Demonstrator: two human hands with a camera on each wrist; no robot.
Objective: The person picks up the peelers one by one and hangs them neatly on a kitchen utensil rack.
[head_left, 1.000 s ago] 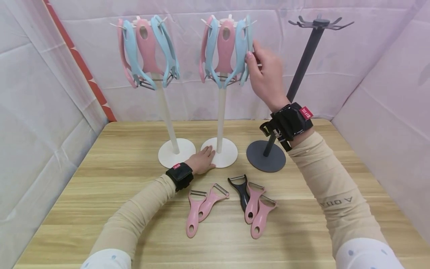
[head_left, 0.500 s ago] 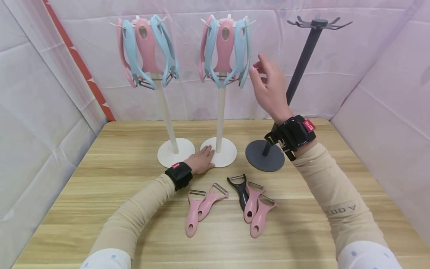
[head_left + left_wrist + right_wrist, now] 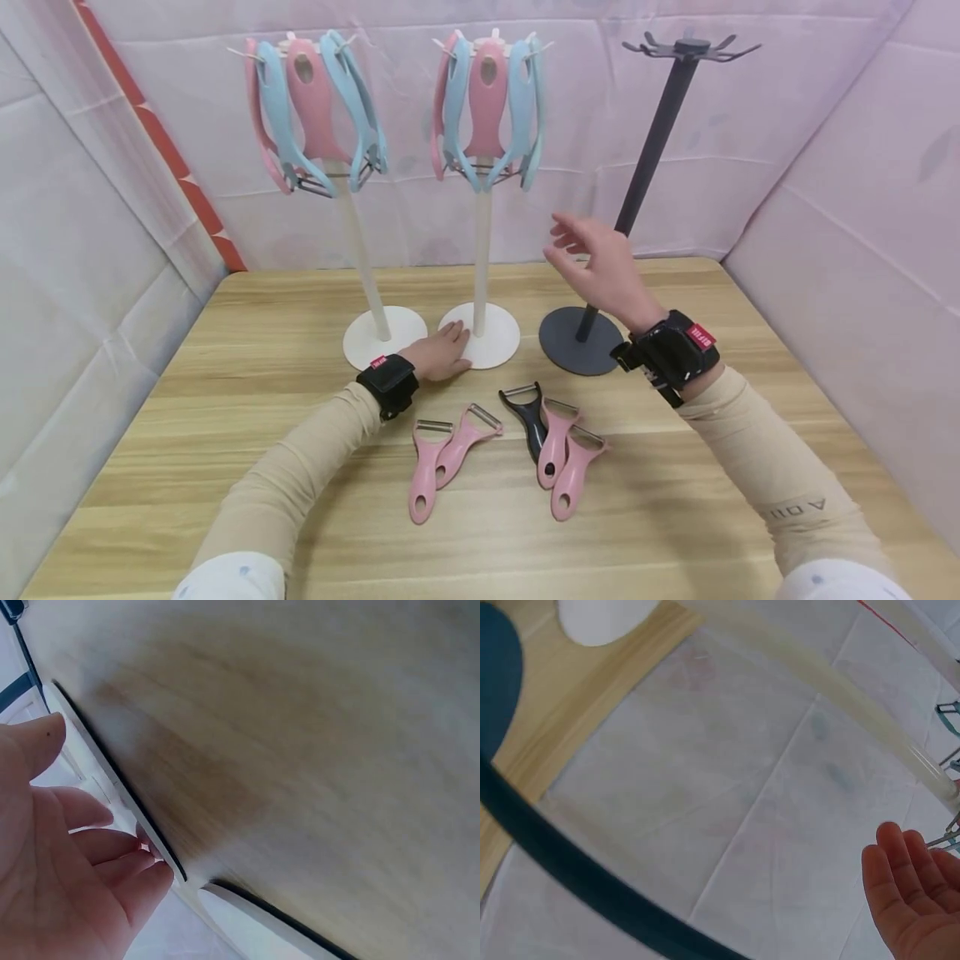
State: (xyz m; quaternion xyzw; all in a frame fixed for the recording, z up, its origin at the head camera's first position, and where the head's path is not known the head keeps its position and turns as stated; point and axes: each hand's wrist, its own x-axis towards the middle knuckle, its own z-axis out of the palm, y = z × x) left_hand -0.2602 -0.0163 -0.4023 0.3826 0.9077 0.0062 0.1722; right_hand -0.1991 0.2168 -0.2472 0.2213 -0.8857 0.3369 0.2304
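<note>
My left hand (image 3: 438,352) rests with extended fingers on the round base (image 3: 498,346) of the middle white stand; the left wrist view shows the fingers (image 3: 142,889) along the base's edge. Pink and blue peelers hang from that stand's hooks, among them a pink peeler (image 3: 487,100) at the front. My right hand (image 3: 596,262) holds nothing and hovers in the air, fingers loosely bent, in front of the dark stand's pole (image 3: 652,158). Below it on the table lie a black peeler (image 3: 531,421) and two pink peelers, one of them a pink peeler (image 3: 576,479) at the right.
Another white stand (image 3: 360,258) at the left also carries pink and blue peelers. The dark stand's hooks (image 3: 690,48) are bare, above its round dark base (image 3: 577,342). Two more pink peelers, including one pink peeler (image 3: 423,479), lie nearer the left arm on the wooden table (image 3: 247,375).
My right hand has let go of the light blue-green peeler on the middle stand and moved down and slightly right. My left hand stays on the base. The head view has shifted slightly.
</note>
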